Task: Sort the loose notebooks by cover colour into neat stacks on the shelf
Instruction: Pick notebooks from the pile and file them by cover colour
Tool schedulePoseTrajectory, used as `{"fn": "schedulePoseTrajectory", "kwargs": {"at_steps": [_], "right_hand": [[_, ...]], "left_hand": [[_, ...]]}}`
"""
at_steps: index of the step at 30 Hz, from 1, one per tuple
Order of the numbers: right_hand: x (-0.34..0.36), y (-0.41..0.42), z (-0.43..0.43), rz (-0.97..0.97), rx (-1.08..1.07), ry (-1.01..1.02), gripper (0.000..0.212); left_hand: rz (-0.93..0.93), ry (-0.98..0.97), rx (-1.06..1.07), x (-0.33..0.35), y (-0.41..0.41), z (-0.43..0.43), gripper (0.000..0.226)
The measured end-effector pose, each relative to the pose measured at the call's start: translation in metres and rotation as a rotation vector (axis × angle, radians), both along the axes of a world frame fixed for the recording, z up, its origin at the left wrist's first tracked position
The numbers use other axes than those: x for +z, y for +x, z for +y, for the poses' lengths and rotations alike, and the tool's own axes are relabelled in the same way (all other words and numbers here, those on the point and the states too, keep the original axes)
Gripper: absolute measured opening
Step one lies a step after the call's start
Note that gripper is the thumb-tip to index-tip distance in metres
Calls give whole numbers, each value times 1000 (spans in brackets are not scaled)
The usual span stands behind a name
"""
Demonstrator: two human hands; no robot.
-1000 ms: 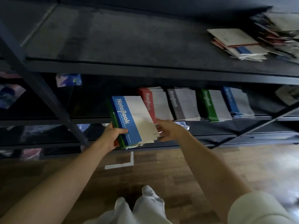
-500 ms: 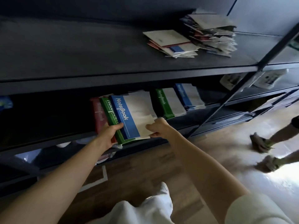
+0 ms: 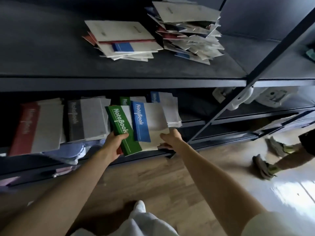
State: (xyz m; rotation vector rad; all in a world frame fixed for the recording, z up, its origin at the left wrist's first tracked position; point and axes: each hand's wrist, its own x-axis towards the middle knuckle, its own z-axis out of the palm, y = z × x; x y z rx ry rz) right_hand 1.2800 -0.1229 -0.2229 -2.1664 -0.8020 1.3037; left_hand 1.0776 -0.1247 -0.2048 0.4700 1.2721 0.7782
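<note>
1. The green notebook [image 3: 119, 126] is in your left hand [image 3: 111, 145]. Your thumb lies across the cover just below the word "Notebook" and your fingers curl underneath. It sits tilted, top leaning left.
2. Just to its right, partly overlapped by it, is the blue notebook [image 3: 140, 123]. Your right hand [image 3: 168, 138] pinches the pale lower corner, thumb on top, the other fingers tucked under the cover.
3. You're holding both out in front of the lower shelf [image 3: 194, 122], not resting on it as far as I can tell.
4. On that shelf, left to right: a red stack [image 3: 34, 126], then a grey stack [image 3: 85, 120] right beside it. A green stack [image 3: 124, 101] peeks out behind the two held notebooks, and a blue stack [image 3: 163, 106] sits behind your right hand.
5. Up on the upper shelf [image 3: 51, 48] there are two loose piles. The left pile [image 3: 122, 36] is fanned out, mostly pale covers with bits of red and blue. The right pile [image 3: 187, 31] touches it and is way messier.
6. Further out: wooden floor [image 3: 153, 176], another person's shoes [image 3: 264, 167] at the right, and your pale trousers [image 3: 141, 218] at the bottom edge.
</note>
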Motion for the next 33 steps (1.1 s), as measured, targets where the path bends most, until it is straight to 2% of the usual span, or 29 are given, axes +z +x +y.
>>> {"fn": "schedulePoseTrajectory", "kwargs": {"at_steps": [5,9,14,18,24,30,33], "right_hand": [[-7,54,12,-202,12,19,24],[-12,80,32,-321,16,42,26],[-16,88,58,-406,-22,104,58],[-17,87,74,-316,-88,82,35],[-28,83,78,-246,-117,54,43],[-39,64,77,-5,-148,68,58],[-43,58,79,99,-189,140,63]], "left_hand": [[38,-35,18,-2,33,-4,48],[59,-52,39,-3,41,3,49],[73,-42,95,-5,42,16,50],[89,-27,101,-4,41,20,53],[101,-26,75,-5,37,20,53],[73,-44,92,-5,33,18,51],[69,-39,88,-5,32,17,49]]}}
